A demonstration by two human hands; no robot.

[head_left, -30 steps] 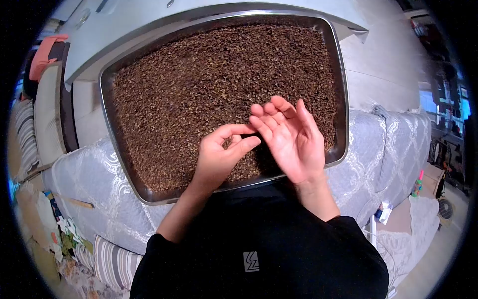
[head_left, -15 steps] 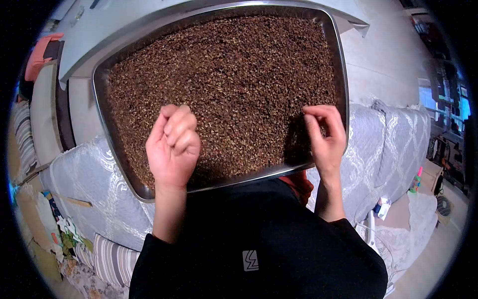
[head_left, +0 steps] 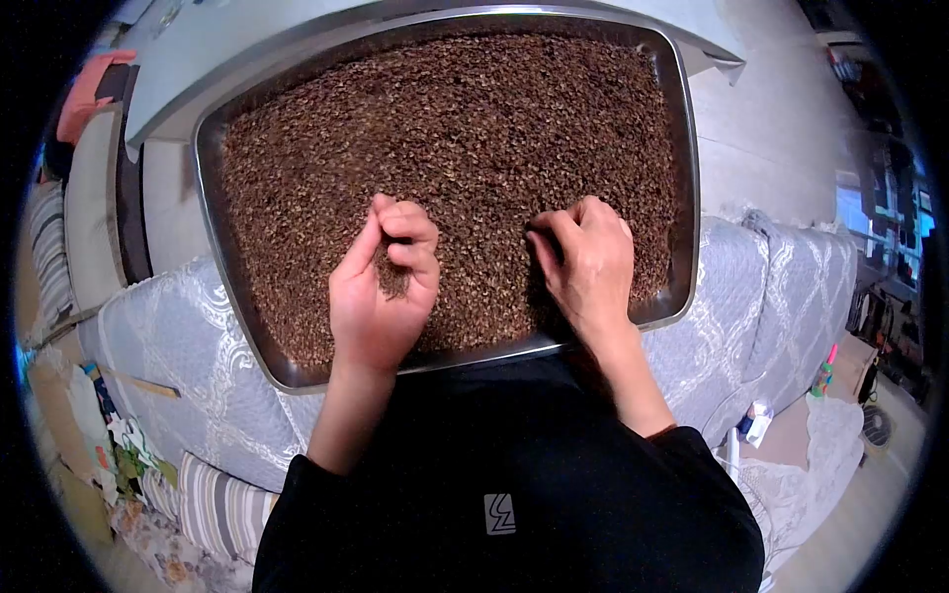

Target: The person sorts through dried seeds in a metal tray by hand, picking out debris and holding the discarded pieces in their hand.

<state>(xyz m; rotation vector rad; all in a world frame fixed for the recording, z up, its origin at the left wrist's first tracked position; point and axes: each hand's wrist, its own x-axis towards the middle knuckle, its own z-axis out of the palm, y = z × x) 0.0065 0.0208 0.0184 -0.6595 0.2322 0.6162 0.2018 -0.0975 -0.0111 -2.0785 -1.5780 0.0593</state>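
A wide metal tray (head_left: 692,178) is filled with small brown dried husks (head_left: 465,128) that look like Sichuan peppercorns. My left hand (head_left: 384,287) is over the near left part of the tray, palm up, its fingers curled and thumb tip meeting the index finger. Brown shows in the gap of that hand; whether it is held husks or the tray beyond, I cannot make out. To the right, my right hand (head_left: 591,262) is back up, low over the husks, thumb and fingers drawn together in a pinch. Whatever lies between those fingertips is too small to name.
Behind the tray runs a pale table edge (head_left: 346,30). A grey patterned sofa cover (head_left: 188,346) spreads on both sides of me. A striped cushion (head_left: 222,509) lies at lower left, and a small white packet (head_left: 759,423) at right.
My right hand has moved left from the tray's right rim to over the husks and turned its back upward. My left hand has shifted right, with its fingers loosened a little.
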